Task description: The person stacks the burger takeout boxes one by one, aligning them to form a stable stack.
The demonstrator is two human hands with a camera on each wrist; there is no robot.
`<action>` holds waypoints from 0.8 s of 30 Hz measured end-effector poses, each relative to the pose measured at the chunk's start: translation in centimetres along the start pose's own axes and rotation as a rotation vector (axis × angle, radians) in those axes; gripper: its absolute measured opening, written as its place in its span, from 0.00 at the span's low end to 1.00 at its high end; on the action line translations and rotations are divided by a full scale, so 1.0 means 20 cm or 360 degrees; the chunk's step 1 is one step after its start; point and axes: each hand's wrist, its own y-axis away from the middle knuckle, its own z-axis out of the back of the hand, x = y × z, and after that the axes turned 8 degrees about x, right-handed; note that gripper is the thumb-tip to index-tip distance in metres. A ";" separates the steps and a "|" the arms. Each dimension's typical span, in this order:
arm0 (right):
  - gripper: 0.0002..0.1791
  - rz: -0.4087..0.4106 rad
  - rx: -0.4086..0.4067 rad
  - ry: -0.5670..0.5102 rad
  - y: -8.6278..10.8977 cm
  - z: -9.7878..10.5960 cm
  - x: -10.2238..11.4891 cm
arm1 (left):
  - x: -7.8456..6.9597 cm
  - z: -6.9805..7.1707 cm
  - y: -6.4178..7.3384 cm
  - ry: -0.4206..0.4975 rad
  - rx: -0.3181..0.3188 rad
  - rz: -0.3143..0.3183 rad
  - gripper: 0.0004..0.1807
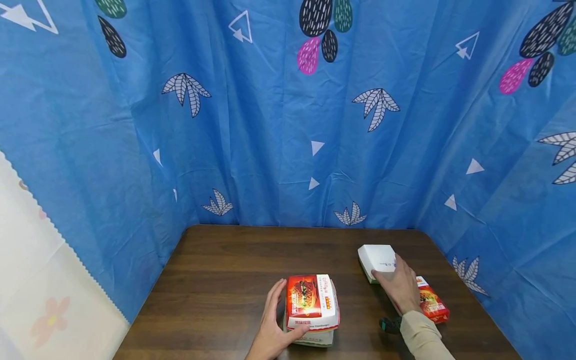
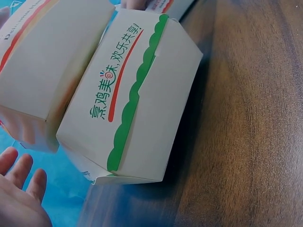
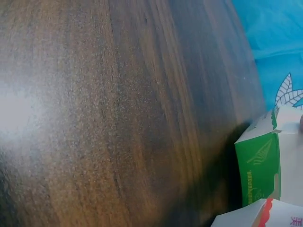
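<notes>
A red-and-white burger box sits on top of a white box with a green scalloped band, the two forming a stack at the near middle of the table. The left hand is at the left of this stack, fingers spread, thumb extended in front of its near side; whether the thumb makes contact cannot be determined.

To the right and farther back stands a white-topped box with a green side. The right hand reaches over its near right portion, thumb at the near edge; whether it pinches the box cannot be told. A red box lies just beyond the right wrist, partly hidden by it. A light sleeve covers the right forearm. A blue patterned curtain surrounds the table.
</notes>
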 end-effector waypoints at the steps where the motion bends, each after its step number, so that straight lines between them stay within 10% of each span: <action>1: 0.59 0.0013 0.0002 -0.0002 0.00 0.00 0.00 | 0.00 0.00 0.00 -0.0008 0.0000 -0.0001 0.58; 24: 0.54 0.0103 0.0086 0.0169 0.08 -0.01 0.07 | 0.01 0.01 0.01 -0.0059 0.0007 -0.0026 0.57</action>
